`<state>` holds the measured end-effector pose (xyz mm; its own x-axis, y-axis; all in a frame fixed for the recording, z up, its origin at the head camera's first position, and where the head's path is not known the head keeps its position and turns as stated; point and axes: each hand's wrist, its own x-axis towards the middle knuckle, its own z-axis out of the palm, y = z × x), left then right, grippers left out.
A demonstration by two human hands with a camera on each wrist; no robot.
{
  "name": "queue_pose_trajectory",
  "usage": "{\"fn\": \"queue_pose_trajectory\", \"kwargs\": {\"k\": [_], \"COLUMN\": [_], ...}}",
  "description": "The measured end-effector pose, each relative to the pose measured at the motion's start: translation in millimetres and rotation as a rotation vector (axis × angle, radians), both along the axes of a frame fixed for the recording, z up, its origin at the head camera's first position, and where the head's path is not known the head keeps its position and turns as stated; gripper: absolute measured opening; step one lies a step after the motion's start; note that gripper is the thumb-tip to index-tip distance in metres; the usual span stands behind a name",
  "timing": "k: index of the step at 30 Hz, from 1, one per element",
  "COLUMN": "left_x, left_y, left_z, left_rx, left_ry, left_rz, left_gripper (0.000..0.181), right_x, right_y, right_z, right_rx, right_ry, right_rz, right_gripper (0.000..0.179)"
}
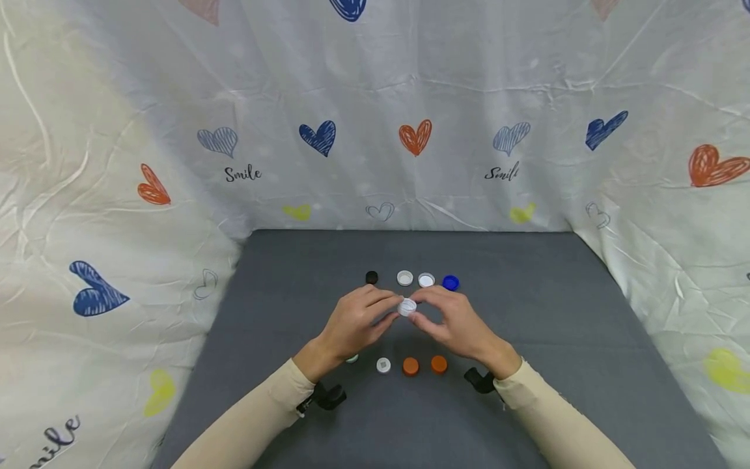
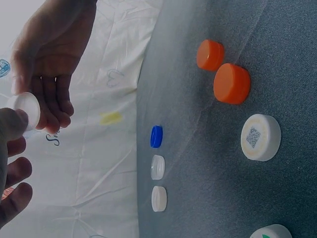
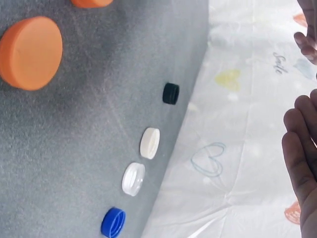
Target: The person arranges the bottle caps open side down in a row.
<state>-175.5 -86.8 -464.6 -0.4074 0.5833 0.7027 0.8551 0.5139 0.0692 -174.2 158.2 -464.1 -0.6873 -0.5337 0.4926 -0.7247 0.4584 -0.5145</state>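
Note:
A small white bottle cap is held up between both hands over the middle of the table. My left hand pinches it from the left, and in the left wrist view the thumb lies across the cap's face. From the other side my right hand grips its edge between thumb and index finger. The right hand's other fingers are loosely bent behind the cap. Only part of the right hand shows in the right wrist view, where the cap is hidden.
Behind the hands stand a black cap, a white cap, a clear-white cap and a blue cap. Nearer lie two orange caps, a white cap with a printed code and a partly hidden white-green one. The grey table meets a curtain.

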Motion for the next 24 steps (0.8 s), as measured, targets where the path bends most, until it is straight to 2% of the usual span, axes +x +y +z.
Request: {"fn": "queue_pose_trajectory", "kwargs": {"k": [3,5,13,15,21,24], "left_x": [0.0,-0.5,-2.1,-2.4,-3.1,-2.4], "left_y": [-0.9,-1.4,-4.3,-4.8,-5.1,-5.2], "left_z": [-1.3,-2.2,-1.4,-0.6,1.4,2.2], "left_rx": [0.015,0.035,0.125,0.148,0.237,0.255], "left_ry": [-0.016,-0.051,-0.252,-0.322,-0.603,-0.729], "left_rz": [-0.001,-0.005,0.026,0.026,-0.03,-0.029], "left_gripper": [0.031,0.029,0.021,0.018,0.013,0.013], "right_x": [1.0,1.3,-0.1,-0.6,-2.8,-3.4], "right_y": [-1.0,-0.9,2.9,3.8,3.7,2.8], "right_z": [1.0,1.6,2.7,1.8,-0.7,-1.4], "right_rx": [0.001,0.008,-0.016,-0.015,-0.023,-0.027], "right_ry": [-0.029,-0.022,0.097,0.133,0.248,0.278], "right_rz": [0.014,0.007,-0.026,-0.021,0.008,0.04], "right_gripper": [0.018,0.018,0.029,0.033,0.048,0.051]}}
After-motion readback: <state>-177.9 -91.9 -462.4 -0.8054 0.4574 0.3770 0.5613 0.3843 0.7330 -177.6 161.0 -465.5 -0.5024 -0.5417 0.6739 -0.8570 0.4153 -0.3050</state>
